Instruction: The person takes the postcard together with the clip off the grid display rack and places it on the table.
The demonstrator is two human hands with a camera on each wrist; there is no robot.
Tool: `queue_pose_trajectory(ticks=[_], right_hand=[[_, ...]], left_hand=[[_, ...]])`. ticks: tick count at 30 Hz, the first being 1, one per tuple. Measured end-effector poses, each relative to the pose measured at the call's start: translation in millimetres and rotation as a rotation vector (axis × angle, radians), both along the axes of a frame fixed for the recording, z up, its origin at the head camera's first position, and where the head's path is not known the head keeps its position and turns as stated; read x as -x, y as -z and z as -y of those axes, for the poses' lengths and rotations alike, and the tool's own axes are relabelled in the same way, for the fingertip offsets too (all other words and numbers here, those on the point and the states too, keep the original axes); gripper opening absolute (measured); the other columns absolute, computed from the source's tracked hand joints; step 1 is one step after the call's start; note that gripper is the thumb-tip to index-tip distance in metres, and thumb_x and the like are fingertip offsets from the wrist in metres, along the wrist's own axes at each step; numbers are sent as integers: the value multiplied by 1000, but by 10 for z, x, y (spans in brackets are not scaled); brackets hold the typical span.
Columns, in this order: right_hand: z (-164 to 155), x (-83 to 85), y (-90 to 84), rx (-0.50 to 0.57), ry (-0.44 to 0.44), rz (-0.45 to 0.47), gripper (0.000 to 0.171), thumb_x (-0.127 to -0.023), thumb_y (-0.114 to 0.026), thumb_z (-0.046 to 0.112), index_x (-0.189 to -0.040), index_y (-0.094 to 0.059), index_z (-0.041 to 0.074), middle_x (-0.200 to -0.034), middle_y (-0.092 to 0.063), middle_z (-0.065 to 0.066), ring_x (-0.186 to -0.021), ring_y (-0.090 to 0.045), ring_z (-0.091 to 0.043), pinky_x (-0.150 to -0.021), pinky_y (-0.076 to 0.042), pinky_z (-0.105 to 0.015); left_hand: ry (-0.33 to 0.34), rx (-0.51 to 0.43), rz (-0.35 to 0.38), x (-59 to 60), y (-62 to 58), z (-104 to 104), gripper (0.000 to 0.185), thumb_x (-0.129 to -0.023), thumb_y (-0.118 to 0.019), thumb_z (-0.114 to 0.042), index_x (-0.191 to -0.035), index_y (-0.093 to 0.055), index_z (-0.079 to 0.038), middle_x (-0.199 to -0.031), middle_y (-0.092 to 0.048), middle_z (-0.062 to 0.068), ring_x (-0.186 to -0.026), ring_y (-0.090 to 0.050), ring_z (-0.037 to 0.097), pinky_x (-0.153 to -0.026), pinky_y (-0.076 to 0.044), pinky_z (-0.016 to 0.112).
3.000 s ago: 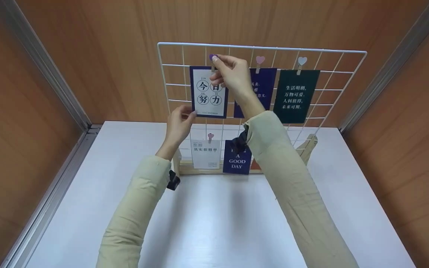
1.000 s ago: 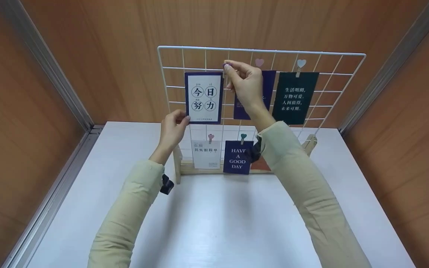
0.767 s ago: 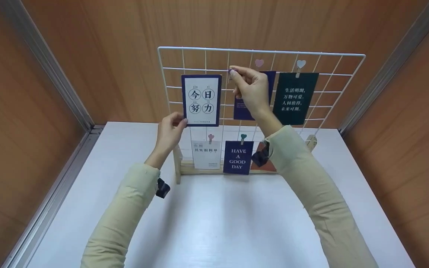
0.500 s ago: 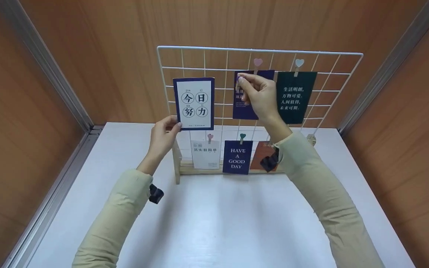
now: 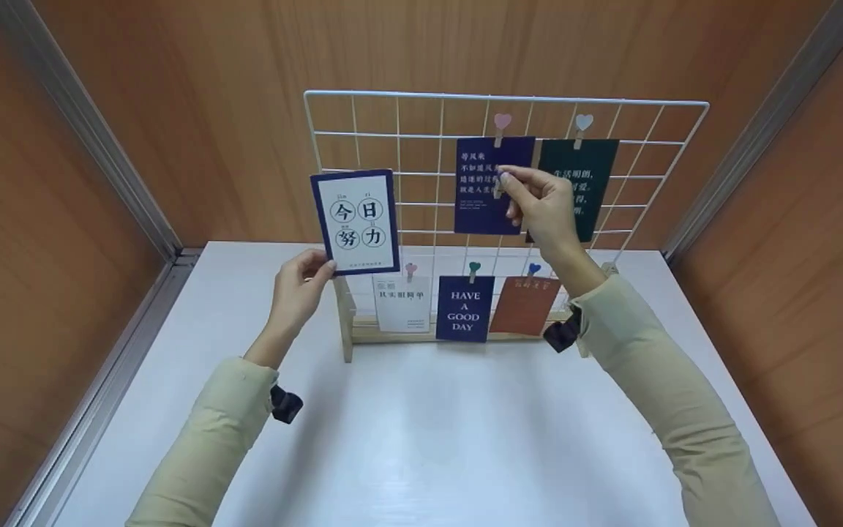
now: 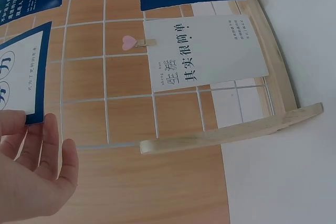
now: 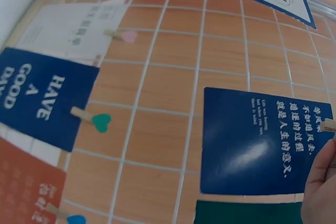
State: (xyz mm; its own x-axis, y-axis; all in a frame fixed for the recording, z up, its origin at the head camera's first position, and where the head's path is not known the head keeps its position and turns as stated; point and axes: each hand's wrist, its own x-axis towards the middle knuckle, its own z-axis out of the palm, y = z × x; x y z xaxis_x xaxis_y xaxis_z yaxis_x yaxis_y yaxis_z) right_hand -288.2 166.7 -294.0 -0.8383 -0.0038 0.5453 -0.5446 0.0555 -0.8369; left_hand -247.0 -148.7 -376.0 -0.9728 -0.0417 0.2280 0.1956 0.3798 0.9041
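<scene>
Before the white wire grid [image 5: 421, 139], the left hand [image 5: 297, 289] pinched the freed card [image 5: 355, 222] while the right hand [image 5: 544, 208] pinched its small wooden peg [image 5: 498, 185].

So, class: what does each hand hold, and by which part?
The left hand pinches the white card with the navy border by its lower left corner. The right hand pinches a small wooden clip by its end.

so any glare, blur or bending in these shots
Head view: sharp and evenly lit, with soft arm shadows on the white table. Left wrist view: the wooden base curves from lens distortion. Right wrist view: a pale glare patch on the navy card, and the grid wires bow.
</scene>
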Motion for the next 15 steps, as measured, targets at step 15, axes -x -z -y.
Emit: queue_pose_trajectory(ticks=[15], right_hand=[[-321, -189, 224, 14, -11, 58, 26, -85, -59, 10, -100, -60, -11, -58, -54, -12, -43, -47, -10, -41, -41, -18]], left_hand=[[11, -19, 42, -247, 191, 165, 19, -91, -49, -13, -103, -57, 0, -95, -58, 11, -87, -54, 19, -80, -41, 32]])
